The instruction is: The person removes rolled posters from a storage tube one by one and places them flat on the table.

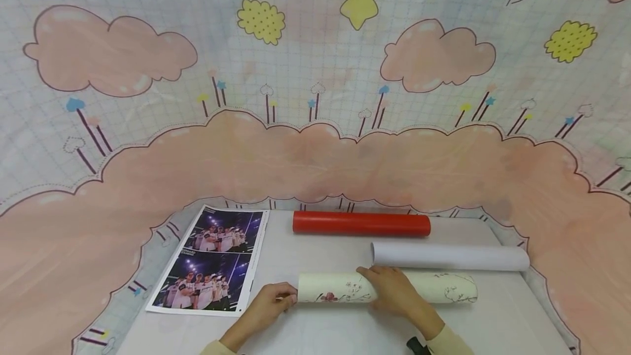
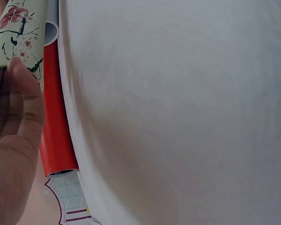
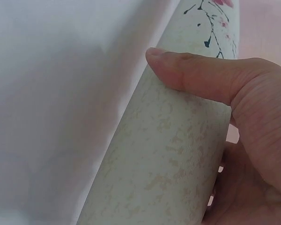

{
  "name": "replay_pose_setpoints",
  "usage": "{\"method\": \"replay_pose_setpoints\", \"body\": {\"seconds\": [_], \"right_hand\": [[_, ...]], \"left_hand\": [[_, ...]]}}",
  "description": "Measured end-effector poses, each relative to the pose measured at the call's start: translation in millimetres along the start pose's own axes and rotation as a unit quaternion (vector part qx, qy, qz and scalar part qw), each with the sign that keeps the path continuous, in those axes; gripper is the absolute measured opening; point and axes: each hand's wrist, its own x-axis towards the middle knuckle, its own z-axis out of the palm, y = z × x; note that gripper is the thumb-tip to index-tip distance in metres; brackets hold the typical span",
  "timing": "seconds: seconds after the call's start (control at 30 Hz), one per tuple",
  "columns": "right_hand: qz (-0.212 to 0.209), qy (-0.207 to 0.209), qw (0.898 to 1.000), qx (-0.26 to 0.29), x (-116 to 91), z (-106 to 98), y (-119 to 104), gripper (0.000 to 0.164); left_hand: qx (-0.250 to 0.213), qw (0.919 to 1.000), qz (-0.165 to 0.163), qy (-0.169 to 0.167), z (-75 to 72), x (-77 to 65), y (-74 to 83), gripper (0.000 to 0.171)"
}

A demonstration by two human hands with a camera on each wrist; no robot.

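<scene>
A cream paper roll (image 1: 335, 287) with printed blossoms and branches lies sideways across the front of the table. My left hand (image 1: 271, 304) is at its left end, and in the left wrist view the fingers (image 2: 30, 110) pinch the rim of that end. Farther right, my right hand (image 1: 394, 293) grips the roll around its middle. The right wrist view shows the thumb (image 3: 192, 70) lying over the mottled surface, with the other fingers curled on the opposite side and partly hidden.
Behind it lie a white roll (image 1: 451, 257) and a red roll (image 1: 362, 224). A printed sheet with two group photos (image 1: 207, 259) lies flat at the left. A dark object (image 1: 418, 346) shows by the right sleeve. Patterned cloth (image 1: 315, 163) surrounds the white table (image 1: 286, 245).
</scene>
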Motion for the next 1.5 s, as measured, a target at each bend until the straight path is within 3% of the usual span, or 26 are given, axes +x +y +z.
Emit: {"method": "replay_pose_setpoints", "body": {"seconds": [0.27,0.5,0.57,0.67,0.73,0.87,0.97,1.13,1.5], "right_hand": [[0.001,0.005,1.0,0.001,0,-1,2,0.078],[0.004,-0.006,1.0,0.007,1,-3,4,0.077],[0.006,-0.005,1.0,0.009,1,-4,4,0.077],[0.009,-0.006,1.0,0.014,1,-6,3,0.076],[0.014,-0.008,1.0,0.02,1,-8,3,0.076],[0.02,-0.013,0.999,0.028,0,-11,3,0.077],[0.014,-0.013,0.999,0.032,-1,-12,3,0.076],[0.005,-0.01,0.999,0.036,-3,-11,5,0.077],[0.001,-0.009,0.999,0.041,-7,-12,9,0.078]], "left_hand": [[-0.015,0.9998,-0.013,0.002,1.8,2.1,5.8,0.01],[0.028,0.9996,0.011,0.0,4.2,6.2,10.2,0.008],[0.029,0.9995,0.003,0.008,3.9,7.2,10.8,0.01],[-0.004,0.9999,-0.015,0.001,1.5,8.0,10.1,0.017],[-0.048,0.9983,-0.023,-0.023,-0.4,8.7,8.2,0.024],[-0.139,0.9863,-0.032,-0.084,-1.7,8.7,3.3,0.035],[-0.171,0.9795,-0.046,-0.097,-0.5,7.3,0.6,0.037],[-0.134,0.9864,-0.04,-0.086,-0.2,5.8,4.4,0.031],[-0.076,0.996,0.02,-0.043,6.7,5.6,19.7,0.017]]}}
